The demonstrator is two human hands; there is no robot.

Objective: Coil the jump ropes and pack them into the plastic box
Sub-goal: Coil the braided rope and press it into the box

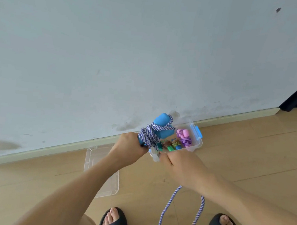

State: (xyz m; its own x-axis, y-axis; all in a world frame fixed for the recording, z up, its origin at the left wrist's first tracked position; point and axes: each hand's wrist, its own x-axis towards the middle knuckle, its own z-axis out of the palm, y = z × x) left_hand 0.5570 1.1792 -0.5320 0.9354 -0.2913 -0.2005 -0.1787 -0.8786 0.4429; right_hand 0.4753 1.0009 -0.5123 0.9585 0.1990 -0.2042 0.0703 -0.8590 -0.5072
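Note:
My left hand (129, 146) grips the two blue handles (161, 126) of a purple-and-white braided jump rope (148, 136), with several turns wound round them. My right hand (180, 165) holds the rope close beside the bundle, and a long loop (201, 208) hangs from under it down to the floor between my feet. Behind the hands sits the clear plastic box (197, 144) with blue latches. Inside it lie a coiled pink-handled rope (184, 137) and other coiled ropes with green and blue handles (172, 145).
The box's clear lid (102, 171) lies flat on the wooden floor to the left, under my left forearm. A pale wall and skirting board run just behind the box. My feet in black slides (115, 223) stand at the bottom edge. A dark curtain hangs at far right.

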